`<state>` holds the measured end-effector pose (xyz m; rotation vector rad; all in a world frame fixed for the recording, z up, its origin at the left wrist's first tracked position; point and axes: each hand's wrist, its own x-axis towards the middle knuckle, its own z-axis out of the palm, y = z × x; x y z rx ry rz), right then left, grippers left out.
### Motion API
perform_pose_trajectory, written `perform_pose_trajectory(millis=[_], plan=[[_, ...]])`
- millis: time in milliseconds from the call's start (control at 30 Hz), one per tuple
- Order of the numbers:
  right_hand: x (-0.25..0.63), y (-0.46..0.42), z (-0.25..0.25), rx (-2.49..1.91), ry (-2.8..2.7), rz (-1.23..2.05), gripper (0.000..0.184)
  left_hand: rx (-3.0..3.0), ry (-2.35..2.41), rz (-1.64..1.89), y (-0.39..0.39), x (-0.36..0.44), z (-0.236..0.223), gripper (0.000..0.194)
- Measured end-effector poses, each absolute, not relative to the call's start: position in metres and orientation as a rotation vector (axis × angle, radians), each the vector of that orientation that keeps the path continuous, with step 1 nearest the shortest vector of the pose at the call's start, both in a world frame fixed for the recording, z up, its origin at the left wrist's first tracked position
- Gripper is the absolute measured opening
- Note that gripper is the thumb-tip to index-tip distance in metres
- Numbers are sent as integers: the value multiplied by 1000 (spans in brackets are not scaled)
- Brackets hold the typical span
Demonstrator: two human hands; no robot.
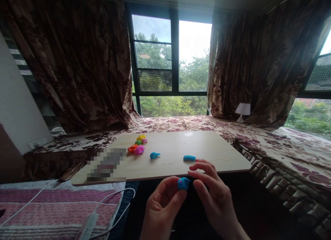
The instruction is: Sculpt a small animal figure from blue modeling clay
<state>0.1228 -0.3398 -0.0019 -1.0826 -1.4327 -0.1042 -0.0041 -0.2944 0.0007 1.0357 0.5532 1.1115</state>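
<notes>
Between the thumb and fingers of my left hand (165,202) is a small blue lump of modelling clay (183,183) with a pink speck on it. My right hand (213,188) hovers just right of that lump, its fingers curved and apart, holding nothing. Beyond its fingertips a blue clay roll (189,158) lies on the light wooden table (165,171). Further left lies another blue clay piece (155,155) with a narrow pointed end. At the table's left rear, orange clay (132,148), magenta clay (140,149), green clay (138,142) and yellow clay (141,137) sit clustered together.
A blurred-out patch (106,165) covers the table's left end. A power strip (88,226) with a white cable lies on the pink quilt (59,209) at lower left. Behind the table runs a flower-patterned window seat (176,122) with a small lamp (243,109).
</notes>
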Motion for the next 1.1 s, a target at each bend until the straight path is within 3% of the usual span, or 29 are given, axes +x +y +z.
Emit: perform_pose_trajectory(millis=[200, 467, 567, 700, 1100], plan=[[129, -341, 13, -1090, -1510, 33, 21, 1071, 571, 1107, -295, -4, 3, 29], [118, -334, -8, -1029, -1299, -265, 29, 1059, 547, 1123, -298, -1, 2, 28], [123, -337, -6, -1065, -1369, -140, 30, 1065, 559, 1152, -295, -3, 1, 27], [139, -342, 11, -1148, -1474, 67, 29, 1112, 615, 1169, -288, -5, -1, 31], [150, -332, 73, -1227, -2055, -77, 16, 1246, 631, 1195, -286, -6, -4, 26]])
